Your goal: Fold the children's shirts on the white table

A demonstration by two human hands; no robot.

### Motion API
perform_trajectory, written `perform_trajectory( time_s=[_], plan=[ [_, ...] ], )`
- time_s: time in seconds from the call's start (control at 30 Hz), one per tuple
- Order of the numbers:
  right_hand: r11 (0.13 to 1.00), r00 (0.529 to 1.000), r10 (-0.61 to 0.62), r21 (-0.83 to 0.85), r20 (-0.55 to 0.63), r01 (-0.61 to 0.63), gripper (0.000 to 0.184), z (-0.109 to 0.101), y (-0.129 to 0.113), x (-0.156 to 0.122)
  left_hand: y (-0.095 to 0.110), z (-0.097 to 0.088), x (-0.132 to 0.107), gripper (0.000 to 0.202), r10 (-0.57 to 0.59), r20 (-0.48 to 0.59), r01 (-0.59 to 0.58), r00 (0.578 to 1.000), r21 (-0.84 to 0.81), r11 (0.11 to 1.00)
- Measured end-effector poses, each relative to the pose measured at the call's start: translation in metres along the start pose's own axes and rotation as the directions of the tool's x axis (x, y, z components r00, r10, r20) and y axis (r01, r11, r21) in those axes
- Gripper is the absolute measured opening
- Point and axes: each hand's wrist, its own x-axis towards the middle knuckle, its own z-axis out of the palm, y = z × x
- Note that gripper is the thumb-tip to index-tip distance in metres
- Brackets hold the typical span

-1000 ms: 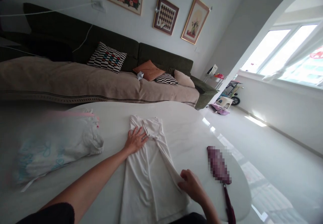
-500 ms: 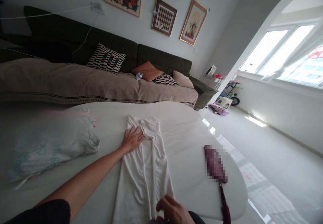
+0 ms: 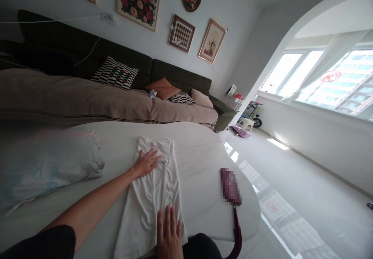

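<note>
A white garment (image 3: 151,196) lies lengthwise on the white table (image 3: 198,161), its right side folded in over the middle. My left hand (image 3: 145,163) rests flat on the garment's upper part, fingers spread. My right hand (image 3: 169,237) lies flat on the lower part near the table's front edge, fingers stretched out together. Neither hand grips anything.
A pile of white and pale blue clothing (image 3: 43,169) sits on the table to the left. A dark red object with a strap (image 3: 231,185) lies near the right edge. Behind the table stands a long sofa (image 3: 87,99) with cushions. Glossy floor opens to the right.
My right hand carried the garment's right edge over the middle, let it go, and now presses flat on the lower part. The left hand stayed put. The view tilted up slightly.
</note>
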Motion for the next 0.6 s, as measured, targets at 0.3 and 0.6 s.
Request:
perform_trajectory(
  time_s=[0.3, 0.6],
  plan=[
    [0.979, 0.961, -0.016, 0.2, 0.275, -0.041, 0.058, -0.057, 0.011, 0.007, 0.059, -0.037, -0.089, 0.055, -0.198, 0.02, 0.199, 0.98, -0.061, 0.978],
    [0.995, 0.927, -0.06, 0.098, 0.369, 0.026, 0.072, -0.075, 0.006, 0.008, 0.075, -0.003, -0.25, 0.101, -0.08, 0.326, 0.059, 0.942, 0.075, 0.995]
  ],
)
